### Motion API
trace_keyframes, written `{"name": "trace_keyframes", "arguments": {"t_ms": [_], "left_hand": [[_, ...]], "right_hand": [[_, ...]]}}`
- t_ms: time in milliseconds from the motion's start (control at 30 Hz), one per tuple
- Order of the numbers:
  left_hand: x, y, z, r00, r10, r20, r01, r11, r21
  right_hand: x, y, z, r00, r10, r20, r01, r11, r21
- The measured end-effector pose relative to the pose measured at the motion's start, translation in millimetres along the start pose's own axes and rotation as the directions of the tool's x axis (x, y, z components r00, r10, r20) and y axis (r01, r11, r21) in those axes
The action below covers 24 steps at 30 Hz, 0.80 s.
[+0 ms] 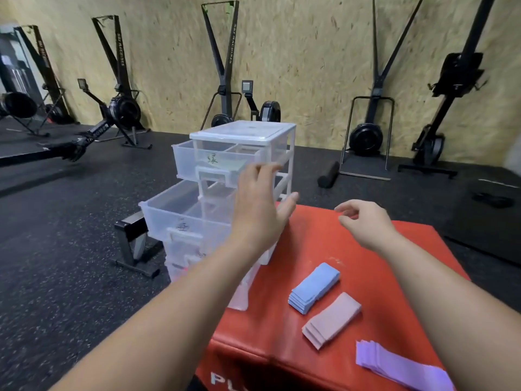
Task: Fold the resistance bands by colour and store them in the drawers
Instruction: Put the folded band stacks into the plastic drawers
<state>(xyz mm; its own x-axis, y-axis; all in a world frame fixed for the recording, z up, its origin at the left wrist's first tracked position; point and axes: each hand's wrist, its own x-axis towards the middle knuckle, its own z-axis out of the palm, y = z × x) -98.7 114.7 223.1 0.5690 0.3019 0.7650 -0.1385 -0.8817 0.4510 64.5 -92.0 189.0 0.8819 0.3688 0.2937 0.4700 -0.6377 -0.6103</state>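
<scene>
Grips apart, empty: left hand (259, 210) by drawer (191, 162) marked 绿, right hand (363, 221) beside.

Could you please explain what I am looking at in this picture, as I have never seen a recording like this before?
There is no machine here. A person wears a camera on the head, so the single picture looks forward and down along both bare arms. The left hand is open and reaches toward a clear plastic drawer unit. Its top drawer and second drawer are pulled out. Blur hides whether the hand touches anything. The right hand hovers loosely curled above a red padded box and holds nothing. On the box lie folded resistance bands sorted by colour: a blue stack, a pink stack and a purple stack. Gym machines stand in the background.
</scene>
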Motion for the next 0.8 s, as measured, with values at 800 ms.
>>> {"name": "trace_keyframes", "arguments": {"t_ms": [800], "left_hand": [[-151, -89, 191, 0.638, -0.334, 0.694, 0.212, 0.942, 0.259]], "right_hand": [[10, 136, 156, 0.903, 0.281, 0.325, -0.174, 0.931, -0.321]]}}
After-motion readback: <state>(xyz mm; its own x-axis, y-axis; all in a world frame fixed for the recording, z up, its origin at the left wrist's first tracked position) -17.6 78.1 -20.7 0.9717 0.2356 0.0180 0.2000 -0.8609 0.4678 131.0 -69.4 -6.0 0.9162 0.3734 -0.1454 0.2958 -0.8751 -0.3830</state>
